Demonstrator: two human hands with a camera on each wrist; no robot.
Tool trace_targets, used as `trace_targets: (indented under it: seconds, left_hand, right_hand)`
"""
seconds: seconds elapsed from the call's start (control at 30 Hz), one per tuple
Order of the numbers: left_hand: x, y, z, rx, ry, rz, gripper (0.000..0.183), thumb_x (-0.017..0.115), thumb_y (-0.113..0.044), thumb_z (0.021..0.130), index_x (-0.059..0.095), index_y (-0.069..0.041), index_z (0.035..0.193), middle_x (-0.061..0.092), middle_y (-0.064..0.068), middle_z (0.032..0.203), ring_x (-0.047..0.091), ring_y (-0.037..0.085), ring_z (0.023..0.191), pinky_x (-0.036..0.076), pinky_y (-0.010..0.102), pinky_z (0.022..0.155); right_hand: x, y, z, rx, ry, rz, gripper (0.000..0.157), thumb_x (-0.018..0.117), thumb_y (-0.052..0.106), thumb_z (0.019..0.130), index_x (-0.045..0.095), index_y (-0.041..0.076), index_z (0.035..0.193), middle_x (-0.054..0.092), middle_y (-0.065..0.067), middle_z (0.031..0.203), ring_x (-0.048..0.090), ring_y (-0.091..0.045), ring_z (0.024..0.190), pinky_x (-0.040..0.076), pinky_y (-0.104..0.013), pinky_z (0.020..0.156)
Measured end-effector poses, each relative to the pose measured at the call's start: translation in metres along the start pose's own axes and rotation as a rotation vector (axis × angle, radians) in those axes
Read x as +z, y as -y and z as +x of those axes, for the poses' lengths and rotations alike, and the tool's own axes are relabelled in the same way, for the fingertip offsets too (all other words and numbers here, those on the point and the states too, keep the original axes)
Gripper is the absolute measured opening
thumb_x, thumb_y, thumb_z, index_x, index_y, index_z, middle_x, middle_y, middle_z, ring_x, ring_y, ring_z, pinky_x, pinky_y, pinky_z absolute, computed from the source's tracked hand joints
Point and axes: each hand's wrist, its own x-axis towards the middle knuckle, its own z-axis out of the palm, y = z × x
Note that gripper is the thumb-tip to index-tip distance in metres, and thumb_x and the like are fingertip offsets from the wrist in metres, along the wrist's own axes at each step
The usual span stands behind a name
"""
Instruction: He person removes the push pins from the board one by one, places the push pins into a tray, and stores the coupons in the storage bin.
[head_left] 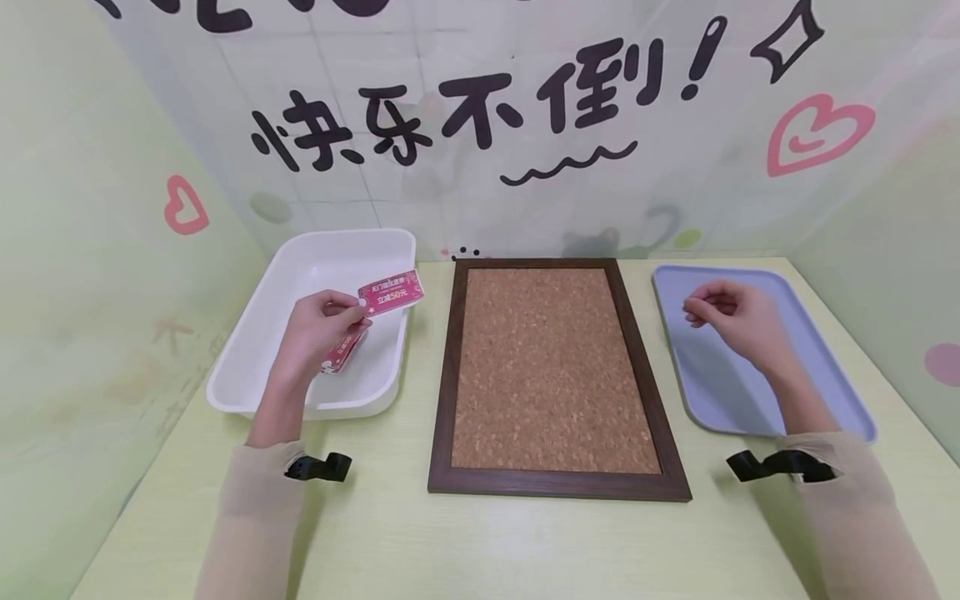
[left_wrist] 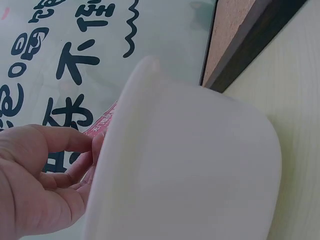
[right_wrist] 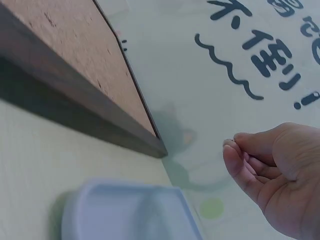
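Note:
My left hand (head_left: 321,327) pinches a pink coupon (head_left: 392,292) by its left end, between thumb and fingers, over the white bin (head_left: 247,333). Below that hand, more pink coupons (head_left: 343,354) lie in the bin, partly covered by the hand. From the left wrist, the bin's wall hides most of the held coupon (left_wrist: 102,122). My right hand (head_left: 738,321) is over the blue tray (head_left: 720,400), its fingers curled and thumb tip against the fingertips. I cannot tell whether something tiny sits between those fingertips (right_wrist: 235,142).
Between the bin and the tray, a cork board (head_left: 551,375) in a dark wooden frame (head_left: 558,483) lies flat on the pale table (head_left: 480,550). A printed backdrop (head_left: 450,208) stands behind, with side panels left and right. Black straps (head_left: 318,467) circle both wrists.

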Motion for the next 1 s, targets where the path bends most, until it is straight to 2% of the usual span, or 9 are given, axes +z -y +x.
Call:
trace_targets:
  seconds: [0.13, 0.33, 0.47, 0.7, 1.0]
  left_hand:
    - [-0.009, 0.009, 0.0, -0.017, -0.017, 0.033, 0.031, 0.064, -0.014, 0.099, 0.057, 0.009, 0.119, 0.063, 0.022, 0.109, 0.07, 0.016, 0.085, 0.058, 0.029, 0.084]
    - [-0.022, 0.02, -0.002, -0.043, -0.033, 0.073, 0.031, 0.062, -0.016, 0.099, 0.057, 0.008, 0.118, 0.063, 0.019, 0.109, 0.067, 0.019, 0.091, 0.057, 0.029, 0.083]
    - [-0.028, 0.026, -0.004, -0.07, -0.031, 0.089, 0.036, 0.061, -0.019, 0.101, 0.055, 0.008, 0.124, 0.061, 0.02, 0.113, 0.064, 0.017, 0.092, 0.056, 0.031, 0.087]
    - [-0.036, 0.035, -0.006, -0.112, -0.027, 0.103, 0.044, 0.061, -0.024, 0.102, 0.053, 0.007, 0.132, 0.056, 0.017, 0.121, 0.061, 0.018, 0.098, 0.054, 0.031, 0.091]
    - [-0.043, 0.045, -0.005, -0.154, -0.003, 0.099, 0.049, 0.061, -0.026, 0.102, 0.051, 0.008, 0.135, 0.055, 0.017, 0.123, 0.065, 0.01, 0.09, 0.054, 0.03, 0.091]
  right_hand:
    - [-0.014, -0.011, -0.008, 0.041, -0.009, 0.018, 0.018, 0.064, 0.0, 0.097, 0.062, -0.017, 0.1, 0.072, 0.007, 0.078, 0.069, -0.003, 0.067, 0.051, -0.011, 0.063]
    - [-0.035, -0.022, -0.023, 0.164, -0.05, -0.154, 0.024, 0.069, 0.016, 0.097, 0.067, -0.007, 0.103, 0.071, 0.016, 0.074, 0.065, 0.006, 0.067, 0.045, -0.015, 0.055]
    - [-0.045, -0.03, -0.031, 0.185, -0.044, -0.226, 0.026, 0.069, 0.018, 0.097, 0.066, -0.007, 0.104, 0.071, 0.014, 0.073, 0.063, 0.006, 0.065, 0.045, -0.014, 0.056]
    - [-0.056, -0.042, -0.041, 0.241, -0.033, -0.256, 0.029, 0.068, 0.019, 0.098, 0.065, -0.009, 0.105, 0.069, 0.014, 0.07, 0.063, 0.003, 0.063, 0.044, -0.013, 0.058]
    - [-0.068, -0.057, -0.053, 0.294, 0.014, -0.336, 0.032, 0.07, 0.023, 0.096, 0.07, -0.008, 0.1, 0.068, 0.01, 0.068, 0.057, 0.004, 0.063, 0.039, -0.014, 0.06]
